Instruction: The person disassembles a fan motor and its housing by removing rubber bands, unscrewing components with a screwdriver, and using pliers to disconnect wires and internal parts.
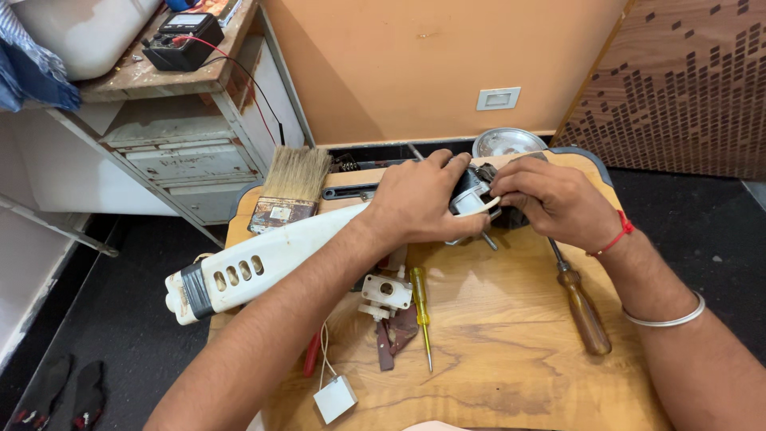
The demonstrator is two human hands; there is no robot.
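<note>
My left hand (421, 199) and my right hand (550, 198) meet over the far part of a low wooden table (511, 351). Together they hold a small grey and black motor part (471, 195) with a metal shaft sticking out below it. A long white plastic housing (255, 259) with slots runs from under my left wrist out past the table's left edge. Whether the motor part is joined to this housing is hidden by my left hand.
On the table lie a wide paintbrush (291, 187), a brown-handled screwdriver (581, 307), a yellow tester screwdriver (420, 307), a small white bracket (386, 294), a white box on wires (335, 397) and a metal bowl (507, 142). A rusty metal cabinet with a multimeter (182, 40) stands at left.
</note>
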